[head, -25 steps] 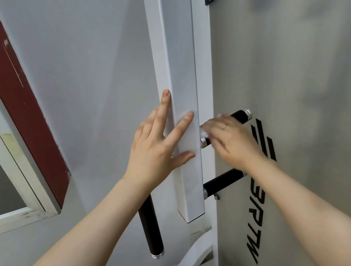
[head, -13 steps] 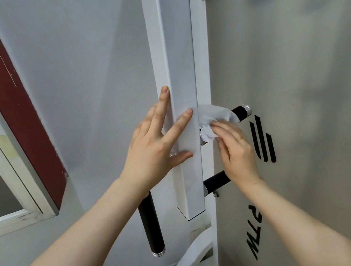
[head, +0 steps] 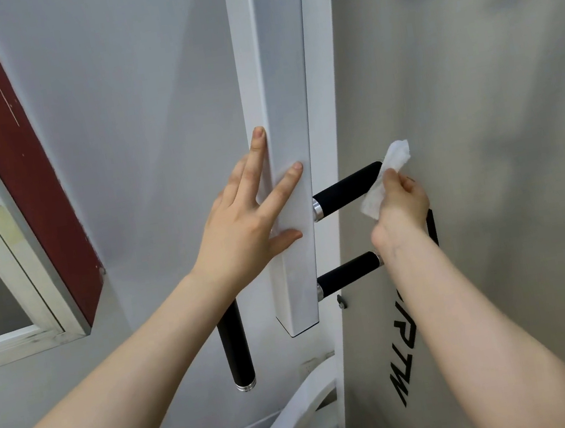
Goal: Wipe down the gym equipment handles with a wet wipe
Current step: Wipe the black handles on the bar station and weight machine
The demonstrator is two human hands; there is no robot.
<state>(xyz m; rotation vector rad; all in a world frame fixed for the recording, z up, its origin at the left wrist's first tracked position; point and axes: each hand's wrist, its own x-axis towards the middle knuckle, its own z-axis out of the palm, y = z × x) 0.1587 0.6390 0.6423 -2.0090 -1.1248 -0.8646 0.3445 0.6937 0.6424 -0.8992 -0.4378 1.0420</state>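
Note:
A white square bar [head: 272, 86] of the gym machine hangs down the middle of the view. My left hand [head: 249, 226] lies flat against its lower part, fingers spread. Two black handles stick out to the right of the bar: an upper handle [head: 347, 190] and a lower handle [head: 348, 273]. My right hand [head: 402, 206] pinches a crumpled white wet wipe [head: 384, 179] at the outer end of the upper handle, hiding its tip. A third black handle [head: 237, 346] hangs down left of the bar, below my left wrist.
A grey panel [head: 479, 108] with black lettering stands right behind the handles. A white wall [head: 130, 127] and a window with a dark red frame [head: 4, 147] are on the left. The machine's white foot bracket [head: 299, 422] is bolted to the floor below.
My right hand has slid the wipe outward along the upper handle, from beside the bar to the handle's far end, baring the black grip. My left hand has stayed on the bar.

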